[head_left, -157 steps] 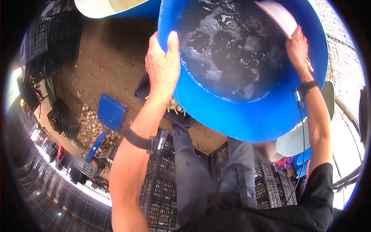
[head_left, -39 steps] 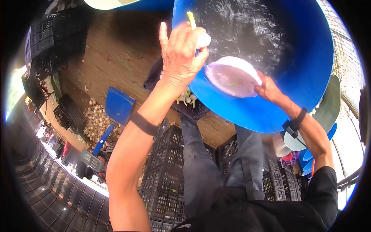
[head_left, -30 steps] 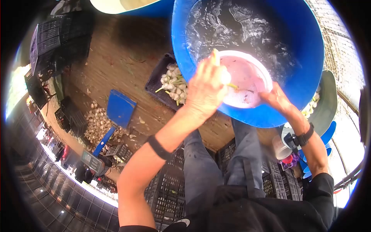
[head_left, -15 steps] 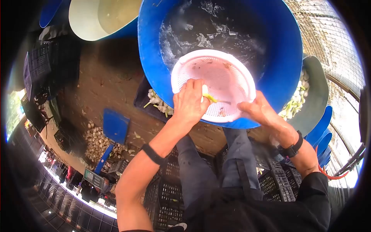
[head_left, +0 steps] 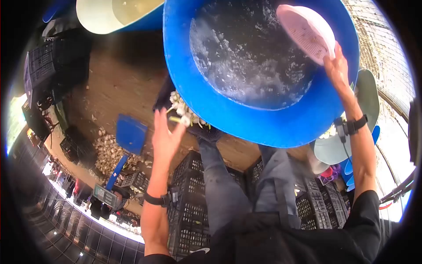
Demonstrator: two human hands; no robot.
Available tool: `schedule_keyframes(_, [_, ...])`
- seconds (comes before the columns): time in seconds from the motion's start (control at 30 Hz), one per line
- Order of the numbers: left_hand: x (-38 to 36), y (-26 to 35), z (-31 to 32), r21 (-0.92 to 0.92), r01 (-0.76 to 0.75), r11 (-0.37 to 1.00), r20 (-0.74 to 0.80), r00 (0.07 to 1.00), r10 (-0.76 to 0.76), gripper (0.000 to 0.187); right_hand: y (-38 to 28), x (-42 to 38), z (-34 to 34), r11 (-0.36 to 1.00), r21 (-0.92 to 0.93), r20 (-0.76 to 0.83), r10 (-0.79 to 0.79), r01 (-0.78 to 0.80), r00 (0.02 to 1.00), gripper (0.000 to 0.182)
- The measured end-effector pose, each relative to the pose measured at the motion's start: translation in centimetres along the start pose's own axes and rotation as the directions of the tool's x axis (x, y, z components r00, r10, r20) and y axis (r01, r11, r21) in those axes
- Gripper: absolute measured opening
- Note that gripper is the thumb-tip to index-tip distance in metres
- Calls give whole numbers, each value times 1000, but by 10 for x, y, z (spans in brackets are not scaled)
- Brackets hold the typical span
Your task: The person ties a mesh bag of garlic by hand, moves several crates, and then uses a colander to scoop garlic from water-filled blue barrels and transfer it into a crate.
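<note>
My right hand (head_left: 337,68) grips the rim of a pink plastic colander (head_left: 305,37), which is tilted on its side over the water at the far right of the big blue tub (head_left: 263,132). Below the tub's left side, my left hand (head_left: 167,137) is open, thumb and fingers spread. A garlic bulb with a green stem (head_left: 184,119) shows right by its fingertips, above more white garlic bulbs (head_left: 176,103) in a dark crate (head_left: 161,99). Bubbles and ripples cover the dark water.
A blue shovel (head_left: 131,134) lies by a pile of garlic (head_left: 107,152) on the floor. Black crates (head_left: 191,211) stand beside my legs. A grey-green tub (head_left: 332,152) sits to the right, a pale one (head_left: 94,20) at upper left. A digital scale (head_left: 105,196) is at lower left.
My left hand has left the colander and moved down-left to the garlic crate, opening. The right hand has carried the colander up and right and tipped it; the bulb is out of it.
</note>
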State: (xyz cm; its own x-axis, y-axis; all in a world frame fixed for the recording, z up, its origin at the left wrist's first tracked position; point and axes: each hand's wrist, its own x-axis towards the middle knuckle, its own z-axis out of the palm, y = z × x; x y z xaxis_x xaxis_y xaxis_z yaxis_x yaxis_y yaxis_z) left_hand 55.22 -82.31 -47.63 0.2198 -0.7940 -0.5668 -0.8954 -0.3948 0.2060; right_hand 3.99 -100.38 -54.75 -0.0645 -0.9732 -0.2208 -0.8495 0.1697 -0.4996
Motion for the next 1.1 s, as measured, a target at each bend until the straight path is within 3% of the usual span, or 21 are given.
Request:
schedule_keyframes(0.03, [5, -4, 1, 22, 9, 1000, -18, 1000, -9, 73, 10, 5, 11, 989, -84, -62, -127, 121, 990, 55])
schedule_keyframes(0.07, [28, 21, -15, -295, 57, 954, -98, 991, -89, 69, 18, 14, 17, 980, -173, -54, -105, 94, 993, 56])
schedule_keyframes(0.1, [62, 54, -38, -582, 59, 811, -163, 969, -187, 65, 27, 27, 21, 964, -258, -58, -88, 70, 994, 57])
schedule_keyframes(0.13, [87, 65, -44, -618, -18, 786, -252, 952, -177, 64, 39, 34, 27, 944, -290, -99, -194, 159, 976, 58])
schedule_keyframes(0.17, [106, 77, -48, -647, -101, 756, -338, 926, -166, 63, 41, 36, 30, 944, -291, -97, -194, 158, 976, 58])
schedule_keyframes(0.23, [136, 118, -68, -614, -211, 760, -441, 891, -109, 64, 45, 40, 31, 884, -436, -178, -266, 166, 948, 60])
schedule_keyframes(0.3, [170, 136, -74, -675, -333, 659, -438, 899, 6, 72, 47, 44, 31, 879, -470, -179, -184, 81, 966, 60])
schedule_keyframes(0.37, [189, 152, -76, -559, -250, 791, -290, 952, 96, 66, 49, 46, 31, 867, -478, -208, -264, 138, 942, 58])
schedule_keyframes(0.4, [203, 157, -68, -315, -295, 902, -435, 890, 139, 71, 48, 49, 32, 867, -480, -206, -261, 135, 943, 58])
schedule_keyframes(0.43, [203, 160, -58, -263, -192, 946, -438, 897, 60, 75, 46, 53, 36, 863, -488, -184, -249, 132, 951, 58])
schedule_keyframes(0.5, [205, 159, -56, -214, -169, 962, -436, 898, 61, 72, 46, 58, 49, 864, -488, -154, -225, 124, 962, 57])
schedule_keyframes(0.63, [204, 157, -55, -219, -132, 967, -416, 909, 29, 66, 50, 85, 97, 860, -492, -85, -201, 134, 976, 60])
schedule_keyframes(0.7, [202, 162, -55, -260, -264, 929, -503, 858, 103, 56, 66, 95, 135, 710, -670, -61, -345, 218, 937, 59])
schedule_keyframes(0.77, [202, 161, -56, -288, -296, 911, -496, 860, 122, 52, 87, 107, 173, 684, -702, -27, -303, 198, 953, 57])
schedule_keyframes(0.8, [203, 161, -56, -323, -336, 885, -489, 859, 148, 48, 97, 109, 186, 665, -699, -48, -411, 263, 910, 57])
schedule_keyframes(0.87, [201, 163, -57, -333, -299, 894, -459, 880, 123, 45, 110, 125, 203, 681, -690, 238, -106, 245, 965, 59])
schedule_keyframes(0.9, [201, 163, -57, -346, -273, 898, -439, 893, 102, 43, 121, 130, 218, 688, -682, 243, -107, 248, 964, 59])
schedule_keyframes(0.97, [200, 163, -57, -340, -264, 903, -435, 895, 99, 42, 148, 141, 244, 560, -755, 290, -182, 342, 939, 59])
schedule_keyframes(1.0, [200, 163, -56, -323, -290, 901, -459, 881, 120, 42, 152, 137, 255, 500, -773, 206, -385, 391, 900, 50])
schedule_keyframes(1.03, [200, 162, -57, -303, -317, 899, -483, 864, 142, 42, 154, 137, 266, 507, -768, 202, -390, 392, 898, 50])
schedule_keyframes(1.1, [202, 161, -58, -300, -307, 903, -485, 864, 132, 42, 128, 134, 264, 591, -737, 400, -8, 327, 917, 38])
